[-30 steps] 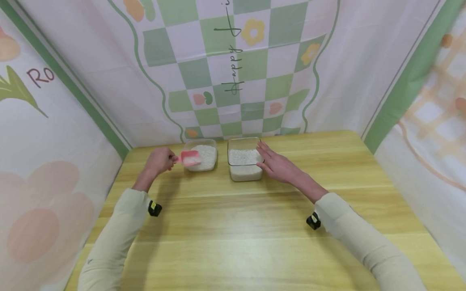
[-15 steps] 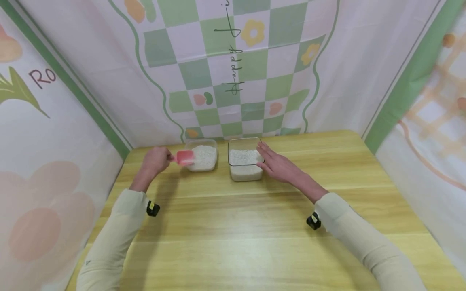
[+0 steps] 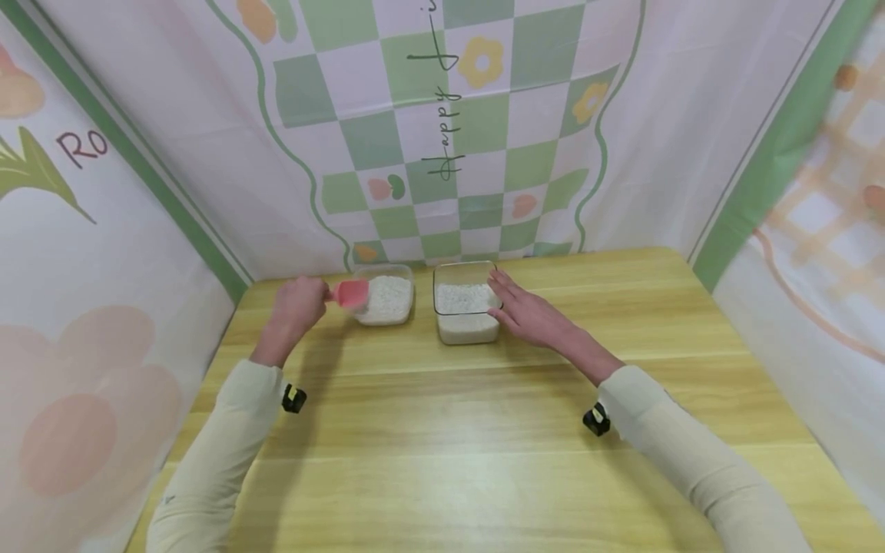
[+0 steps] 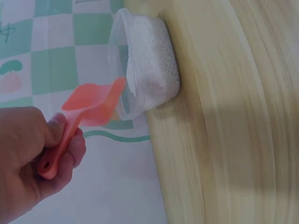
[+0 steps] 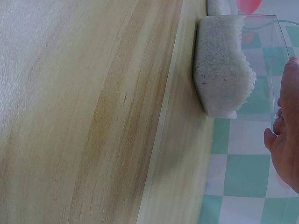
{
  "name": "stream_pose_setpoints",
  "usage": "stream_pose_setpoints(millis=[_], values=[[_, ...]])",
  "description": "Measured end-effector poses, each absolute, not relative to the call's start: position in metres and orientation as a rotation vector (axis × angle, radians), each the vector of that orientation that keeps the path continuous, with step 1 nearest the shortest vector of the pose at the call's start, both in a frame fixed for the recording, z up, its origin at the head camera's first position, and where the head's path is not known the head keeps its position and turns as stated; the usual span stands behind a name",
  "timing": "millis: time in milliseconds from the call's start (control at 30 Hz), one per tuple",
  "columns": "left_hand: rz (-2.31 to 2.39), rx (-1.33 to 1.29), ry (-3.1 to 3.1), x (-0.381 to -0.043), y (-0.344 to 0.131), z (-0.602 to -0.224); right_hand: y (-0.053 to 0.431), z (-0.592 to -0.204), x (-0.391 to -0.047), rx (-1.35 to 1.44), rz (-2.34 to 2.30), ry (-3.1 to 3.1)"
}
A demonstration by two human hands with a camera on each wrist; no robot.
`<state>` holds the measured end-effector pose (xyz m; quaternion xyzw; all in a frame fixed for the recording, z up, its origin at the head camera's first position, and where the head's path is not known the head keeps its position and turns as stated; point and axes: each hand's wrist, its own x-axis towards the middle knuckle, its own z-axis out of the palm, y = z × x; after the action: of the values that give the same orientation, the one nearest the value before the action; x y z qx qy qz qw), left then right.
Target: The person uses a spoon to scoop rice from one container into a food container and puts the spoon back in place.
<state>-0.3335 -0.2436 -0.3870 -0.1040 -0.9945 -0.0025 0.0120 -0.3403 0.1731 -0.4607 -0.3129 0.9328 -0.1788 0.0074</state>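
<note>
My left hand (image 3: 299, 309) grips the handle of a pink plastic scoop (image 4: 91, 103), thumb and fingers curled round it. The scoop's bowl is tilted, above the left rim of a clear plastic tub (image 4: 159, 91) of white grains. I see no grains in the bowl. To the right of that tub stands a taller square glass container (image 3: 467, 314), part filled with white rice (image 5: 224, 70) heaped unevenly. On its right rim lies my right hand (image 3: 532, 316), fingers extended; the right wrist view shows only part of this hand.
Both containers stand near the back edge of a wooden table (image 3: 442, 430), close to a checkered fabric backdrop (image 3: 477, 153). Fabric walls rise on either side. Each wrist carries a small black camera, such as the left one (image 3: 293, 399).
The scoop, which held white grains over the tub a second ago, has shifted left to the tub's rim and tipped. The right hand has stayed in place on the glass container.
</note>
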Motion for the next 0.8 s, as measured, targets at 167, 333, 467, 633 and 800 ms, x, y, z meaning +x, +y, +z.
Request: stream_pose_setpoints(millis=[167, 333, 467, 633, 800], values=[[-0.321, -0.285, -3.1, -0.334, -0.243, -0.39, 0.173, -0.46, -0.34, -0.985, -0.565, 2.908], [-0.544, -0.312, -3.1, -0.334, -0.235, -0.388, 0.174, -0.459, -0.339, -0.976, -0.57, 2.912], [-0.609, -0.367, -3.106, -0.336, -0.222, -0.386, 0.174, -0.46, -0.339, -0.974, -0.566, 2.914], [-0.673, -0.44, -3.112, -0.335, -0.202, -0.379, 0.174, -0.461, -0.339, -0.983, -0.563, 2.915], [-0.665, -0.531, -3.082, -0.336, -0.179, -0.369, 0.174, -0.461, -0.339, -0.987, -0.574, 2.911]])
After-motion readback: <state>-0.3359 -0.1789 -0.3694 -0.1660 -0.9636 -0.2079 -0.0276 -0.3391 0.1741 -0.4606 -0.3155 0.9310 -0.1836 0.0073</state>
